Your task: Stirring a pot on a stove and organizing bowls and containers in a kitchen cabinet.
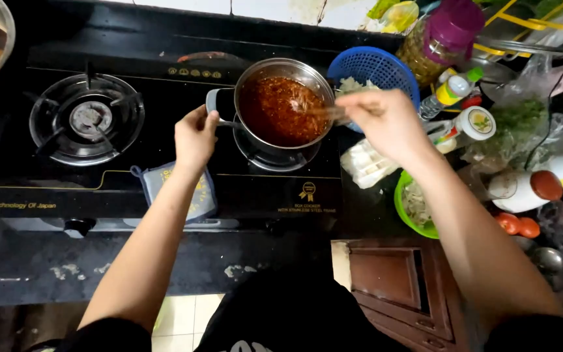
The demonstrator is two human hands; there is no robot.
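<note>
A round steel saucepan (284, 104) full of chunky red-brown sauce sits on the right burner of a black glass gas stove (158, 130). The left hand (195, 138) is closed around its grey handle, while the right hand (387, 124) pinches a blurred pair of wooden chopsticks (324, 112) whose tips dip into the sauce. Just behind the right hand lies a blue plastic colander (374, 68), a green plastic bowl (412, 205) rests on the desk near the forearm, and a blue patterned potholder (193, 192) lies on the stove's front edge under the left wrist.
</note>
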